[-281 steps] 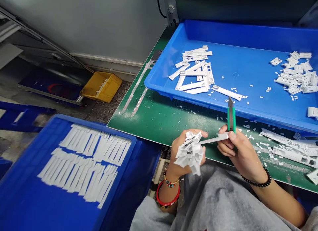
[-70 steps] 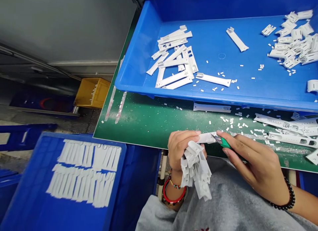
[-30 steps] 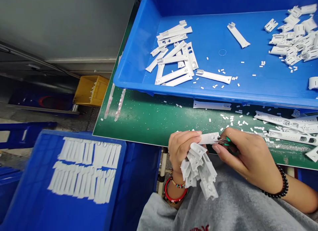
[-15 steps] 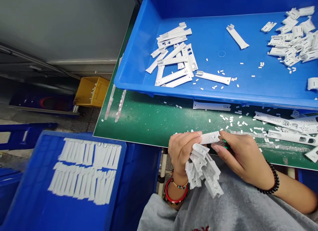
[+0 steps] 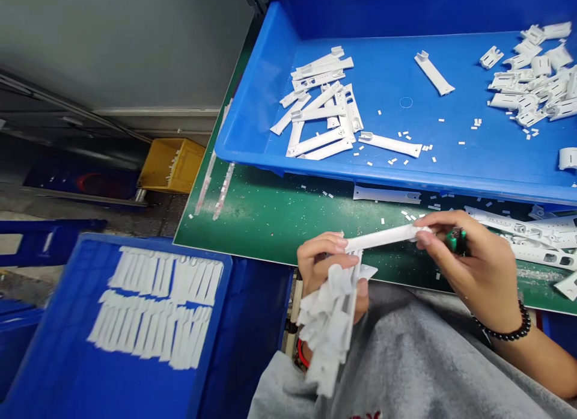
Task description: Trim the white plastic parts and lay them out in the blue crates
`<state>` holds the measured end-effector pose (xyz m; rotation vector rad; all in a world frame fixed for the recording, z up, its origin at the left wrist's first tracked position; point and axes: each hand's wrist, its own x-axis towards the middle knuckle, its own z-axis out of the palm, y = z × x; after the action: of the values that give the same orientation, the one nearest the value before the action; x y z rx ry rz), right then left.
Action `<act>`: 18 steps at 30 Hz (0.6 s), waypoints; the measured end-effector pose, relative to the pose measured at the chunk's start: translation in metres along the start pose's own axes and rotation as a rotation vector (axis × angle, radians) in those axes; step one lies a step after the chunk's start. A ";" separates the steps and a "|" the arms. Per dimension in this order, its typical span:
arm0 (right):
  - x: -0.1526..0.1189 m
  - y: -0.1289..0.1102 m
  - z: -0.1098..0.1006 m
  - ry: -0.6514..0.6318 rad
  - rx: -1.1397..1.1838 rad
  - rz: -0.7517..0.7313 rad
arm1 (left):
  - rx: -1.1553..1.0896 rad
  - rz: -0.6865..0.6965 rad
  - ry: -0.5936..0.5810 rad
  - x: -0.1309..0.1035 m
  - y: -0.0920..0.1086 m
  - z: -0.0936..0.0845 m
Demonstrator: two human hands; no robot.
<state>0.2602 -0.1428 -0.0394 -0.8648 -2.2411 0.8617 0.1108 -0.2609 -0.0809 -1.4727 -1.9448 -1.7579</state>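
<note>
My left hand (image 5: 322, 256) is closed round a bunch of white plastic parts (image 5: 327, 329), which hangs down past the wrist and is partly blurred. Its fingertips also hold the left end of a long white plastic strip (image 5: 383, 236). My right hand (image 5: 478, 263) pinches the strip's right end between thumb and forefinger. Tucked in that palm is a small green-and-black tool (image 5: 455, 241), mostly hidden by the fingers. Both hands are over the front edge of the green table (image 5: 261, 226).
A large blue tray (image 5: 383, 172) on the table holds long white strips (image 5: 320, 112) at left and shorter white pieces (image 5: 541, 82) at right. More strips (image 5: 547, 250) lie by my right hand among small white scraps. Lower left, a blue crate (image 5: 58, 359) carries two rows of strips; behind is a yellow bin (image 5: 189, 166).
My right hand has moved right and slightly up, and the strip now spans both hands. The bunch in my left hand has swung left and down.
</note>
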 end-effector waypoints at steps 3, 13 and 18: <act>-0.001 0.010 0.002 0.076 -0.124 -0.003 | -0.140 -0.123 -0.001 0.001 -0.004 -0.003; -0.002 -0.003 -0.004 -0.122 -0.200 -0.081 | -0.164 -0.187 -0.062 0.010 0.001 0.013; -0.009 -0.020 -0.002 -0.267 -0.025 -0.147 | -0.105 -0.160 -0.012 0.011 0.002 0.017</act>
<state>0.2599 -0.1599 -0.0257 -0.6159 -2.5139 0.9269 0.1148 -0.2411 -0.0780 -1.3963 -2.0575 -1.9496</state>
